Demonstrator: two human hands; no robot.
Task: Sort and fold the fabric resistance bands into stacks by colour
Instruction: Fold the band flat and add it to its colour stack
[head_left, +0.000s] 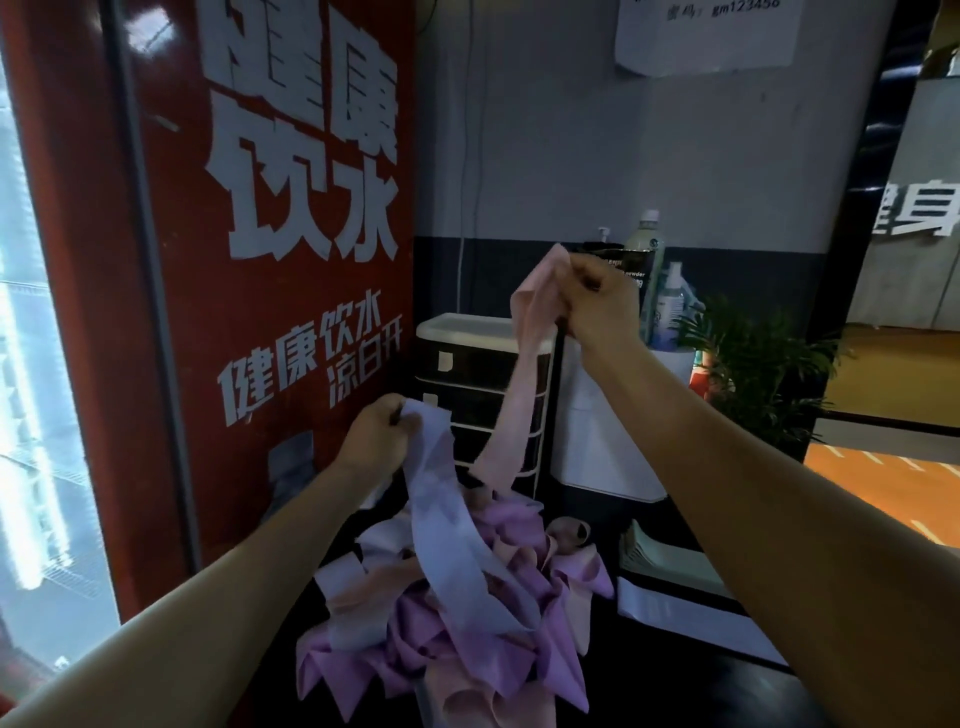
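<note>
the right hand (597, 291) is raised high, its grip pinching the top end of a pale pink band (524, 364), which is hanging down in a long loop towards the heap below. the left hand (376, 434) is held lower and further left, its grip pinching the end of a pale lavender band (441, 519) that is trailing down and across the top of the heap. the pile of bands (467, 623) is lying tangled on the dark table (727, 691), mixing purple, pink and lavender strips with no clear stacks showing.

behind the left hand a tall red panel (270, 260) is carrying large white chinese lettering reading "健康饮水", and below it smaller lines reading "健康饮水" and "凉白开". to its left a bright glass-fronted cabinet (31, 364) is glowing. a white sheet of paper (706, 31) is hanging on the grey wall, with the partly cut text "gm123456" legible. a small drawer unit (483, 374) with a white frame is standing behind the pile, and beside it bottles (647, 244) and a dark pouch with small writing too blurred to read. a green plant (753, 364) is standing to the right, and white folded items (670, 561) are lying on the table just right of the pile. at the far right edge big white characters, partly cut off, are showing "身" (930, 208).
</note>
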